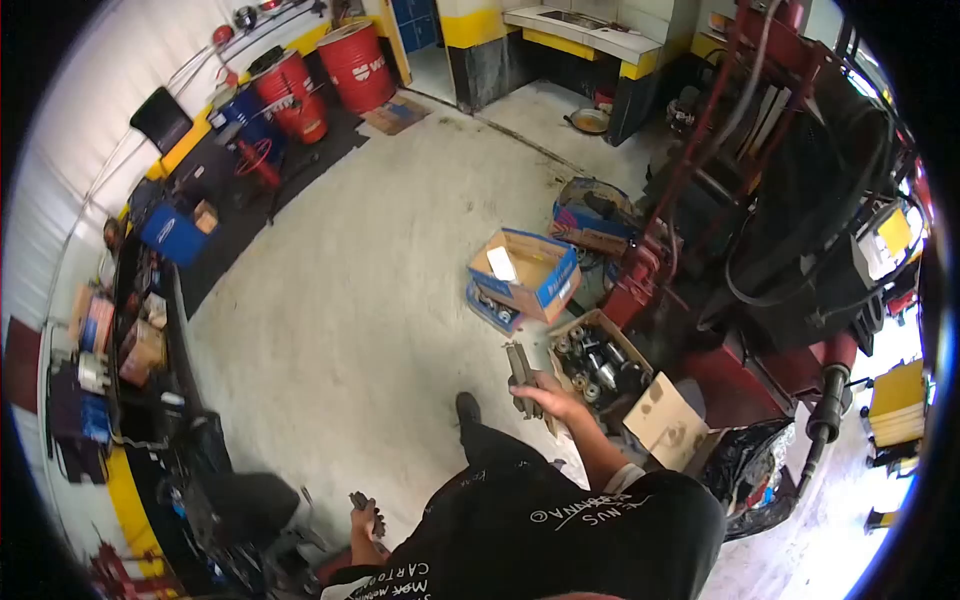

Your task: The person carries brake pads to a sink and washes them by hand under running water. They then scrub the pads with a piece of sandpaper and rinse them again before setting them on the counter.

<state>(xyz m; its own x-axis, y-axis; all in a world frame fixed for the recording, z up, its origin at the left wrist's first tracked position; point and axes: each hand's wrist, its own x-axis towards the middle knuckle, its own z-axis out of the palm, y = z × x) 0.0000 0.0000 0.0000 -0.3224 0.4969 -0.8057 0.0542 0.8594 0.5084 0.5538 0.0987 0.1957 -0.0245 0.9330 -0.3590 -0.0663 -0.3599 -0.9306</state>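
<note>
My right hand (548, 392) is closed around long grey-brown metal pieces (519, 366), which look like worn brake pads pressed side by side. It is held out in front of my body, just left of an open cardboard box (640, 352) full of metal parts (597, 362). Lower and to the left, my left hand (368, 522) is closed on a small dark grey piece (360, 498). Only its end sticks out above the fingers, so I cannot make out its kind.
An open blue and brown box (525, 272) rests on another box ahead. Red machinery (650, 270) and a black plastic bag (750, 465) are on the right. Red drums (356, 68) stand at the back. A cluttered bench (150, 330) lines the left wall; a dark seat (245, 505) is nearby.
</note>
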